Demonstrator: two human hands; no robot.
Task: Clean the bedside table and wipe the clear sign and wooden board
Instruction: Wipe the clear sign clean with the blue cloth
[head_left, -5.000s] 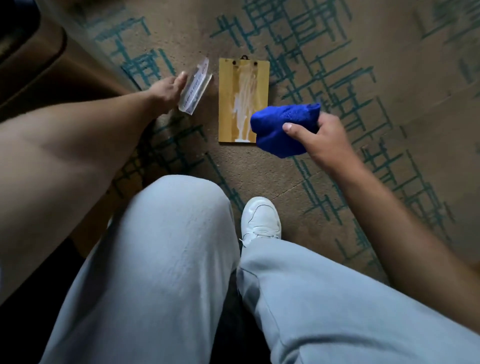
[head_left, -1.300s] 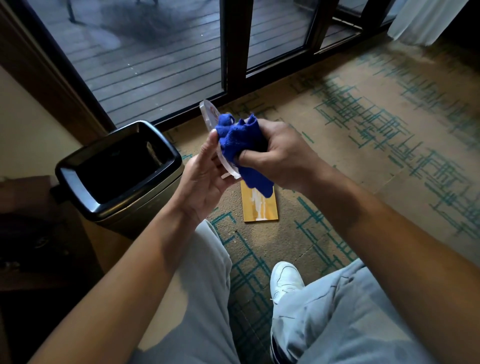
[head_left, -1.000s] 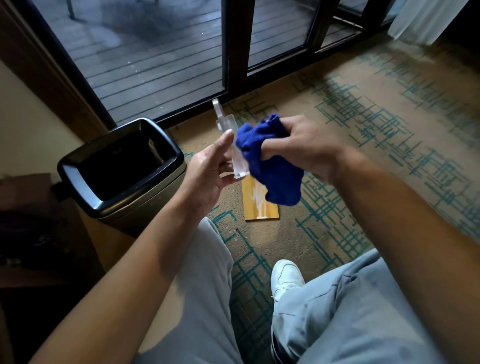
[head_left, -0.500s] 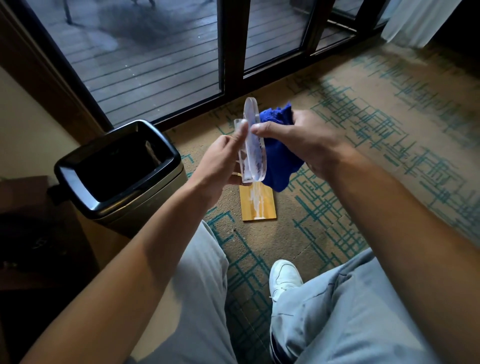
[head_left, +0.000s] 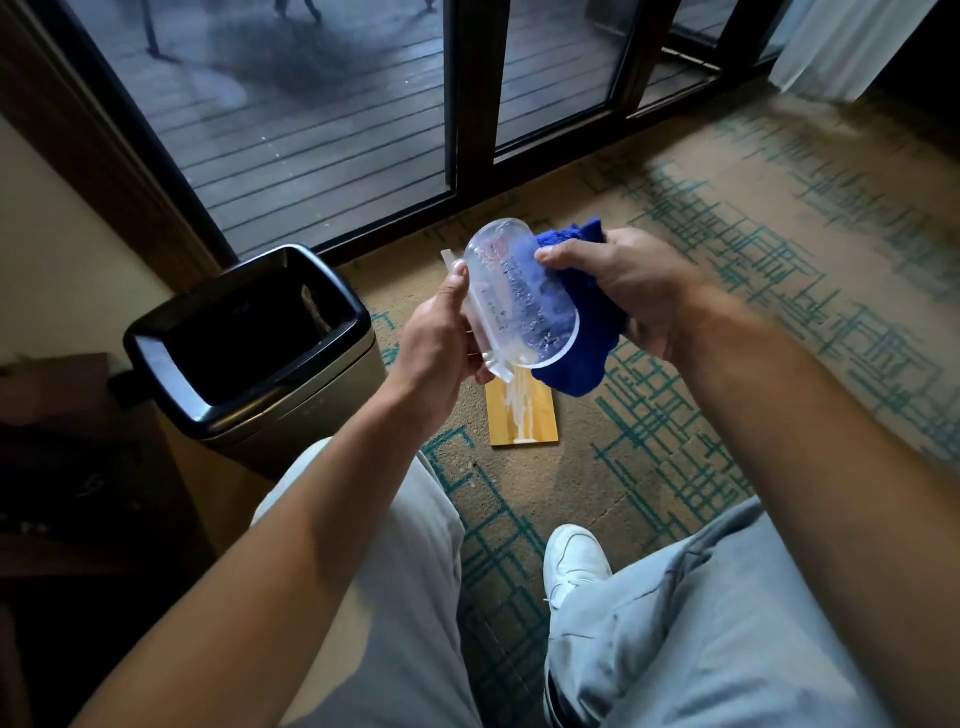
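left hand (head_left: 441, 332) gripping clear sign (head_left: 519, 299) by its edge, right hand (head_left: 631, 286) clutching blue cloth (head_left: 576, 358) behind it

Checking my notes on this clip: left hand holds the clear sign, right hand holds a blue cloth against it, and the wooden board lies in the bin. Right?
Not quite. The head view shows the board flat on the carpet beside the bin, not in it. The rest stands: left hand holds the sign, right hand holds the cloth against it.

bin (head_left: 249, 343) left of board (head_left: 523, 415), sign (head_left: 519, 301) above board
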